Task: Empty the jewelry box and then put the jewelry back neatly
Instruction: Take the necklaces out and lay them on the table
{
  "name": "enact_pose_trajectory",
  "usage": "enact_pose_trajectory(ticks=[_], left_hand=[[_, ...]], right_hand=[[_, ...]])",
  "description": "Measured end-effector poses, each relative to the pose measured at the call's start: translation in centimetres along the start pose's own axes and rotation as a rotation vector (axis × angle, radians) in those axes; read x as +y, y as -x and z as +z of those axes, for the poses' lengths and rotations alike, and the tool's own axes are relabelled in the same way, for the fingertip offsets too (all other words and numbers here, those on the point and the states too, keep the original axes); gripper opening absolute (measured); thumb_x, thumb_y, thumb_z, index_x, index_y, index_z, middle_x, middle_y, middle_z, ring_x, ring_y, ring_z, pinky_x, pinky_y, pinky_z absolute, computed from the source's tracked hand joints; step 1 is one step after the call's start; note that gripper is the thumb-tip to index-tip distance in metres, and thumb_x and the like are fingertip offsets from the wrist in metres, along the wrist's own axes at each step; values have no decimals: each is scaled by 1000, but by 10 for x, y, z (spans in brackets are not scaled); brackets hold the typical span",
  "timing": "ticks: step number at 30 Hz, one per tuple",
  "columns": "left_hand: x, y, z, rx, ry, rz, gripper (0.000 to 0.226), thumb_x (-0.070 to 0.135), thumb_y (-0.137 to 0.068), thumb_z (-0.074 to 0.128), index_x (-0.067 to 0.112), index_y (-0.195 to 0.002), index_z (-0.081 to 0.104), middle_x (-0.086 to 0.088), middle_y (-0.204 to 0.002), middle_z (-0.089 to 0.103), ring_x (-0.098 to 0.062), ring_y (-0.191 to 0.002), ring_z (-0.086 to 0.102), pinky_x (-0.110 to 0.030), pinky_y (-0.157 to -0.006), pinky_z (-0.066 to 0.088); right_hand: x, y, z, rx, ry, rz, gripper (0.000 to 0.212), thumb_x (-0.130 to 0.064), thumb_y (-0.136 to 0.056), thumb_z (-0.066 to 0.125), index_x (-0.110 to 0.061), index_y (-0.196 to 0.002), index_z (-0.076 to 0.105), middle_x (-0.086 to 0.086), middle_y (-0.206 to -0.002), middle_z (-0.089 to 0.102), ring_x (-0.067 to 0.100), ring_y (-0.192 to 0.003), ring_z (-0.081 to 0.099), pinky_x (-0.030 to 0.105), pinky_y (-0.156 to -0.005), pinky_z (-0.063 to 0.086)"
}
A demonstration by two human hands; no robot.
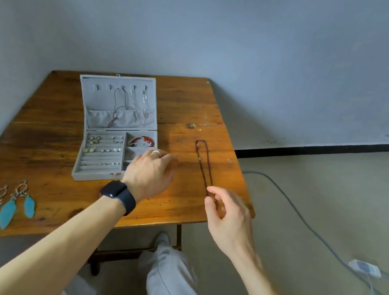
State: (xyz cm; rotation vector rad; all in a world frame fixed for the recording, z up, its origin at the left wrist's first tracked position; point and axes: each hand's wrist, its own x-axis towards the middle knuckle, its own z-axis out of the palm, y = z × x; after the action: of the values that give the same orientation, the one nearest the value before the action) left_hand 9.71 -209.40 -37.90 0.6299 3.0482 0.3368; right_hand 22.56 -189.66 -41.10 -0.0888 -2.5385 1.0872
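Note:
An open grey jewelry box (98, 176) stands on the wooden table (45, 140). Thin chains (129, 106) hang in its raised lid, small earrings and rings (103, 145) sit in the ring rows, and a red bracelet (142, 141) lies in the top right compartment. My left hand (150, 173), wearing a ring and a dark watch, hovers over the box's right edge with nothing visible in it. A dark red bead necklace (202, 165) lies stretched on the table to the right. My right hand (225, 211) pinches its near end.
Turquoise feather earrings (6, 207) lie at the table's near left. The table's right edge runs close to the necklace. A grey cable (303, 221) and a white adapter (364, 267) lie on the floor to the right. My legs are under the table's front edge.

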Motion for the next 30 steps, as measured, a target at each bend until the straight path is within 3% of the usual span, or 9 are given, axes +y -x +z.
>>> enact_pose_trajectory(ticks=[5, 12, 16, 19, 22, 25, 27, 30], left_hand=[[-24, 21, -7, 72, -61, -73, 45, 40, -98, 48, 35, -143, 49, 2, -147, 51, -23, -137, 43, -41, -109, 37], [-71, 22, -21, 110, -70, -146, 48, 35, -95, 45, 37, -143, 48, 3, -150, 48, -21, -138, 41, -38, -114, 33], [-103, 9, -32, 152, -89, -184, 47, 37, -96, 46, 35, -143, 48, 3, -150, 47, -21, -138, 40, -37, -114, 32], [-128, -6, -41, 214, -26, -230, 51, 36, -95, 51, 36, -145, 42, -2, -160, 32, -26, -144, 33, -41, -113, 35], [-153, -29, -56, 372, 142, -331, 64, 33, -90, 60, 37, -148, 31, -6, -164, 17, -33, -145, 29, -42, -108, 42], [-181, -57, -69, 454, 443, -450, 82, 34, -85, 67, 36, -153, 21, -4, -164, 9, -34, -148, 21, -43, -112, 37], [-199, -76, -76, 403, 656, -492, 92, 28, -84, 72, 37, -155, 14, -5, -163, 12, -33, -147, 25, -42, -113, 36], [-218, -95, -78, 294, 871, -505, 96, 16, -86, 71, 35, -157, 10, -8, -156, 37, -29, -137, 44, -32, -100, 46]], right_hand=[[-24, -43, 20, -208, 208, -140, 37, -34, -102, 50, -27, -137, 58, -9, -144, 55, 10, -137, 42, 27, -114, 34], [-54, -99, 59, -296, 299, -251, 41, -39, -102, 44, -32, -142, 54, -13, -147, 51, 9, -142, 35, 30, -118, 28], [-70, -131, 86, -301, 301, -307, 39, -38, -102, 47, -29, -139, 57, -13, -142, 56, 8, -136, 40, 26, -114, 31], [-80, -156, 106, -284, 295, -342, 36, -37, -100, 50, -29, -134, 59, -14, -134, 60, 8, -127, 46, 25, -106, 40], [-91, -184, 127, -259, 274, -351, 35, -39, -99, 53, -29, -132, 60, -13, -129, 62, 11, -122, 51, 26, -100, 43], [-108, -215, 150, -216, 197, -311, 34, -43, -98, 55, -30, -128, 61, -12, -120, 64, 14, -114, 56, 28, -95, 46], [-121, -234, 166, -191, 136, -275, 31, -47, -96, 55, -30, -122, 63, -14, -109, 67, 13, -107, 60, 23, -83, 45], [-139, -258, 191, -180, 113, -193, 34, -58, -93, 53, -32, -111, 67, -15, -100, 70, 13, -96, 65, 27, -75, 50]])
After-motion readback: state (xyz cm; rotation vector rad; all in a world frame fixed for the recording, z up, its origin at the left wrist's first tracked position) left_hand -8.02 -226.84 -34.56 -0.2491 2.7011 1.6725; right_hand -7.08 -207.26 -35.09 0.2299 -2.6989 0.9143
